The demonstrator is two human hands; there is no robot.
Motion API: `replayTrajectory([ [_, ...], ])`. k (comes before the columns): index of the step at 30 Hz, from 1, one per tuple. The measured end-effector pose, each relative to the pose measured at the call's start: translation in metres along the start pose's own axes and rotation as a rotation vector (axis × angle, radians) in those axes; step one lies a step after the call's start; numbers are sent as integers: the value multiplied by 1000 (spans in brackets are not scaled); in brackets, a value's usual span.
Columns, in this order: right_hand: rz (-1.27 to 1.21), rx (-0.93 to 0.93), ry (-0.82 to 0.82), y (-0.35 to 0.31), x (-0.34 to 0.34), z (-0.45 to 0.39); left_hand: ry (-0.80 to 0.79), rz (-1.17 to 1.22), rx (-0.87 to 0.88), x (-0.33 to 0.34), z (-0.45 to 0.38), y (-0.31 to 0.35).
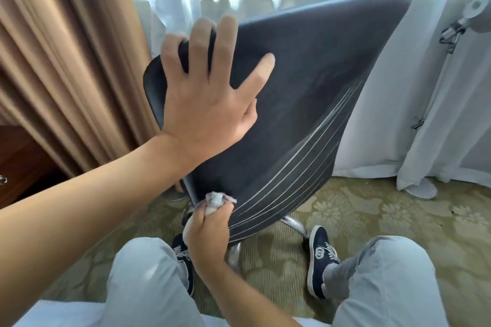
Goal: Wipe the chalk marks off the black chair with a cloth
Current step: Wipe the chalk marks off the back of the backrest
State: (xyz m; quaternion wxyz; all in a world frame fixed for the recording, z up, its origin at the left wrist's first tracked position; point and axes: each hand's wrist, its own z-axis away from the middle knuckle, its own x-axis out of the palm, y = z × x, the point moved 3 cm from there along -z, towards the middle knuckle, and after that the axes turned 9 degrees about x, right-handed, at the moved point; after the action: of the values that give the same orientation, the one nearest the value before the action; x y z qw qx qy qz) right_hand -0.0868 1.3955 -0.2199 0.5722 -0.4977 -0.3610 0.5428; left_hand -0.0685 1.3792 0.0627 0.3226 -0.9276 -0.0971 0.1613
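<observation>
The black chair back [305,74] stands tilted in front of me. Several long white chalk lines [300,167] curve across its lower right part. My left hand [207,98] lies flat on the upper left of the back, with the fingers spread and the fingertips at the top edge. My right hand [208,233] grips a crumpled pale cloth [216,200] and presses it against the lower left of the back, just left of where the chalk lines end.
The chair's chrome base [295,223] stands on patterned green carpet [372,215] between my dark shoes and grey-trousered knees. A brown curtain [66,61] and a wooden cabinet [16,162] are at the left. A white floor lamp [451,42] stands at the right.
</observation>
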Motion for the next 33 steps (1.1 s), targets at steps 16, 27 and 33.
replayTrajectory([
  [16,-137,-201,-23,-65,-233,-79,28,-34,-84,24,61,-37],
  [27,476,-1112,561,-196,-254,-68,-90,19,376,73,15,44],
  [33,922,-1478,617,-193,-215,-108,-16,-5,386,86,26,37],
])
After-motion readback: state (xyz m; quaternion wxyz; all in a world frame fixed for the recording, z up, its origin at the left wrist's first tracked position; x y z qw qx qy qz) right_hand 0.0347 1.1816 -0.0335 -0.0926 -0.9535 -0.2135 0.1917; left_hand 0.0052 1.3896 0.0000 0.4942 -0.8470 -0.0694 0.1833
